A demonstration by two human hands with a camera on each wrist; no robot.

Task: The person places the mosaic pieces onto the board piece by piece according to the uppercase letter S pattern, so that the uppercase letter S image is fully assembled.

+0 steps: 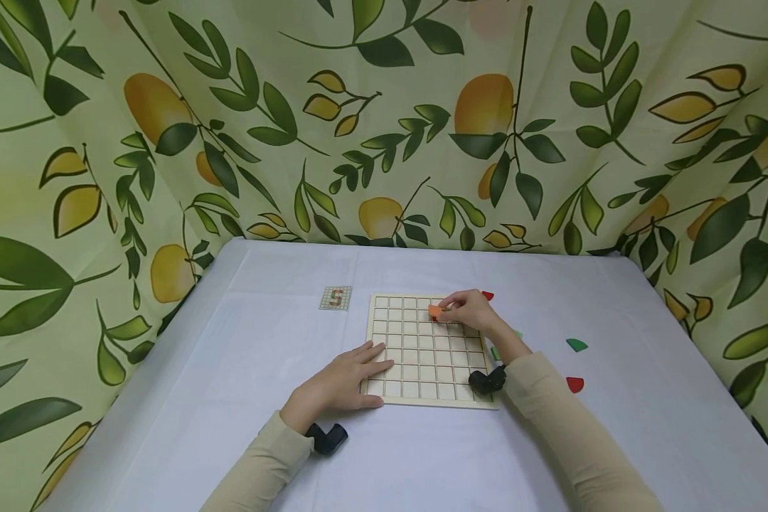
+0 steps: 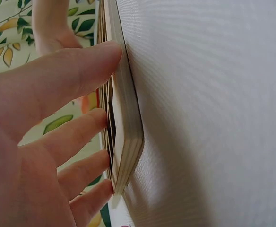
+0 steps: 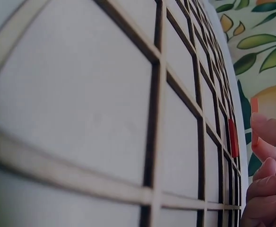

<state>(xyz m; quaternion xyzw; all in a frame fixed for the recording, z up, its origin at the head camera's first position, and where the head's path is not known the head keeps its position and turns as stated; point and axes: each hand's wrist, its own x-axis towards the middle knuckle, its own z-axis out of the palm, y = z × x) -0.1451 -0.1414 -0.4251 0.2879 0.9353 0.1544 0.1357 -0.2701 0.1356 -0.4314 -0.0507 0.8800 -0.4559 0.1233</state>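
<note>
A wooden grid board [image 1: 416,372] with square cells lies on the white-covered table. My left hand [image 1: 342,377] rests on its left edge, fingers spread over the near-left cells. In the left wrist view the thumb [image 2: 93,64] lies against the board's rim and the fingertips reach onto the grid. Over the far part of the board, my right hand [image 1: 472,311] pinches a small flat orange tile [image 1: 434,311] between thumb and finger. Just beneath the tile, a red piece [image 3: 233,138] sits in the grid.
A small card [image 1: 336,298] showing an S pattern on a grid lies beyond the board's left side. Loose on the right are a green piece [image 1: 577,345] and a red piece [image 1: 574,385]. Another red piece [image 1: 488,295] is behind my right hand. A patterned curtain [image 1: 384,142] surrounds the table.
</note>
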